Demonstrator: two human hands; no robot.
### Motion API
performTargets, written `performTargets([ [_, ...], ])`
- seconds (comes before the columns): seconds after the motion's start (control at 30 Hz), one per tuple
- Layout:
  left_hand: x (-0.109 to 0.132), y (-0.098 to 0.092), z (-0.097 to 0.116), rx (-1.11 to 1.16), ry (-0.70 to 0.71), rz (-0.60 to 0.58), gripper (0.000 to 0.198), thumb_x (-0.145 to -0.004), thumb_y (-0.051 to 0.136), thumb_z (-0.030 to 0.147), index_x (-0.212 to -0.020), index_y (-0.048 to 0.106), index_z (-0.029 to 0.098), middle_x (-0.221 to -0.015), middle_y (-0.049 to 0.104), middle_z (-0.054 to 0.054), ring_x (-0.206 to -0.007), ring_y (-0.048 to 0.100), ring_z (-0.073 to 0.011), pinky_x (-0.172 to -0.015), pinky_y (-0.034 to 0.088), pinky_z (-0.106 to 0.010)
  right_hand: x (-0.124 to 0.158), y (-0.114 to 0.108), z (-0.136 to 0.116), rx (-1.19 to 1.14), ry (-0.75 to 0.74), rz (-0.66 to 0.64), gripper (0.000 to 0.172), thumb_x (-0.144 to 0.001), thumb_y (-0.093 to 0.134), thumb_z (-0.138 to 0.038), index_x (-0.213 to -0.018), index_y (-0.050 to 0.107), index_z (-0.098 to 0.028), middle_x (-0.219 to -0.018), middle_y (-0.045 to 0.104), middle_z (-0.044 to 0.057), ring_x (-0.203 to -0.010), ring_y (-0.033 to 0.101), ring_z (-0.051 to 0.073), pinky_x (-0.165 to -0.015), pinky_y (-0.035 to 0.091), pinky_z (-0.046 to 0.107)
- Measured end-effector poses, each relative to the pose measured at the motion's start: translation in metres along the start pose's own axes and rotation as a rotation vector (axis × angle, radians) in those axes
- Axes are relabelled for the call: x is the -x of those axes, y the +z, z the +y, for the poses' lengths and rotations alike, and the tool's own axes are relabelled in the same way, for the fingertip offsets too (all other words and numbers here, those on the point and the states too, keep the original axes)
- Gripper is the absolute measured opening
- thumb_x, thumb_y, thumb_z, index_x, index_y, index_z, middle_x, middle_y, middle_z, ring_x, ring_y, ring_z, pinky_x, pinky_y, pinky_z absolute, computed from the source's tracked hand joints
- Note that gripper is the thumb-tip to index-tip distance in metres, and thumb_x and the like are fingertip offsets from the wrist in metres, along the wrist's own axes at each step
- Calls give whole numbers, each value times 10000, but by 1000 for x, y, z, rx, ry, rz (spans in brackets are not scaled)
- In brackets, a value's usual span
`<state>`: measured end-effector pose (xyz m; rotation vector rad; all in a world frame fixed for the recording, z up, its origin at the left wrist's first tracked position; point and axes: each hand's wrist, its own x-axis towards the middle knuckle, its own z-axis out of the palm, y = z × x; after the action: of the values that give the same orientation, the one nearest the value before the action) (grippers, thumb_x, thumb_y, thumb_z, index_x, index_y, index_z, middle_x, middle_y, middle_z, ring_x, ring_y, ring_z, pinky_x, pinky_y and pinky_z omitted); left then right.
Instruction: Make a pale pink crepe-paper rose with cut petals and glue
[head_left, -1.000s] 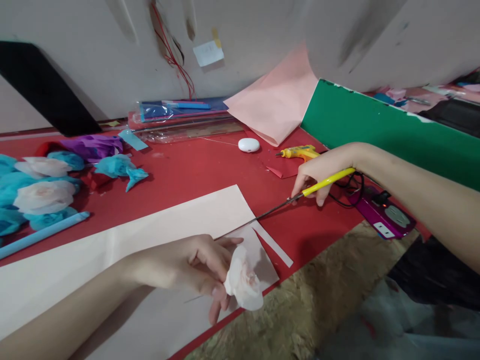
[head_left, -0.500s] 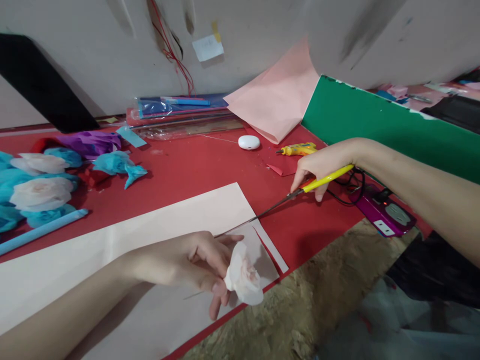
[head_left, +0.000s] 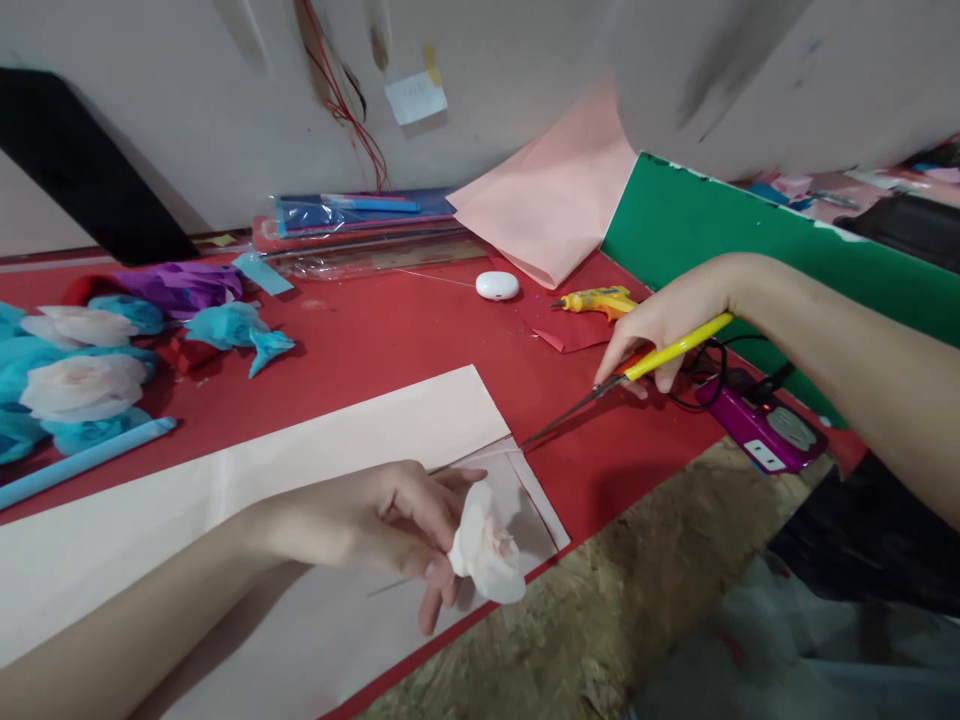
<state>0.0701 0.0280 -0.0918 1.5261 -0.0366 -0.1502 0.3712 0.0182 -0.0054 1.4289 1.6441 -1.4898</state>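
Note:
A white and pale pink paper rose (head_left: 489, 548) is pinched by its base between the fingers of my left hand (head_left: 409, 535), and its thin wire stem sticks out behind. That hand rests over a large pale pink paper sheet (head_left: 360, 430), which has a slit running in from its right end. A narrow strip of paper (head_left: 541, 497) lies along that end. My right hand (head_left: 660, 335) is closed round a pair of scissors (head_left: 671, 350) with yellow handles. Their dark blades point left, the tips just right of the paper's edge.
Blue, white and purple crepe paper flowers (head_left: 86, 390) lie at the left beside a light blue roll (head_left: 90, 462). Behind the sheet sit a white oval case (head_left: 497, 286) and a yellow glue gun (head_left: 596, 302). A purple power strip (head_left: 765, 425) and a green board (head_left: 750, 230) stand at the right.
My right hand has drawn the scissors right and a little up, off the paper sheet. The narrow strip has shifted slightly left, narrowing the gap. My left hand stays almost still.

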Motion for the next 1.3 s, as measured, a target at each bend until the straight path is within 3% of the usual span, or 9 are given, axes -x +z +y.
performTargets([
  [0.1,0,0,-1,-1,8,-2,204,-819,602,322,-753,754,203,-640,735,-22,-732,634,-171,-1105,133,-357,10,-2,2,35,19,136,463,-632,722,-132,-1086,636,-99,-736,661,5,-718,595,139,-653,414,246],
  [0.2,1,0,0,10,21,0,200,-814,607,320,-748,754,201,-627,734,-26,-708,625,-175,-1077,210,-360,6,1,-2,95,-24,423,453,-686,681,-168,-1134,617,-151,-821,668,17,-751,595,154,-664,413,254],
  [0.37,1,3,1,57,47,30,200,-807,608,323,-758,752,193,-626,731,-48,-665,622,-181,-949,375,-350,-41,22,-27,136,-20,927,360,-706,585,-131,-1055,639,-199,-894,658,50,-751,581,189,-613,367,262],
  [0.5,2,4,0,54,86,85,216,-815,594,335,-762,744,190,-613,722,-66,-746,642,-203,-750,459,-295,-79,32,-42,114,-72,1038,247,-705,540,-127,-925,643,-175,-767,642,48,-661,548,161,-547,318,243],
  [0.57,1,4,1,30,84,81,220,-814,595,334,-739,741,186,-598,721,-64,-735,643,-201,-792,449,-305,-87,33,-44,107,-105,1046,198,-717,532,-141,-884,636,-164,-726,624,44,-631,528,152,-539,304,240],
  [0.77,1,3,-1,36,42,73,244,-804,599,356,-711,734,176,-600,732,-72,-715,639,-205,-971,369,-375,-61,40,-34,96,-187,973,254,-769,587,-333,-954,598,-158,-771,603,26,-660,492,140,-574,300,233],
  [0.9,2,2,-3,68,50,83,203,-791,617,310,-720,747,171,-607,730,-76,-745,642,-211,-991,358,-382,-18,42,-18,67,-164,632,342,-849,469,-447,-792,602,-137,-671,569,18,-573,470,118,-537,319,235],
  [1.03,0,2,-2,58,64,86,180,-787,620,280,-724,751,175,-607,735,-72,-731,646,-203,-1047,295,-397,14,35,1,73,-102,270,231,-786,600,-365,-797,629,-136,-611,503,-20,-551,439,100,-493,291,222],
  [1.3,-2,1,2,15,74,80,206,-810,611,294,-725,746,163,-607,741,-61,-692,655,-192,-1097,218,-388,11,20,16,32,-74,46,220,-788,610,-325,-878,626,-125,-688,539,-15,-592,446,90,-511,309,212],
])
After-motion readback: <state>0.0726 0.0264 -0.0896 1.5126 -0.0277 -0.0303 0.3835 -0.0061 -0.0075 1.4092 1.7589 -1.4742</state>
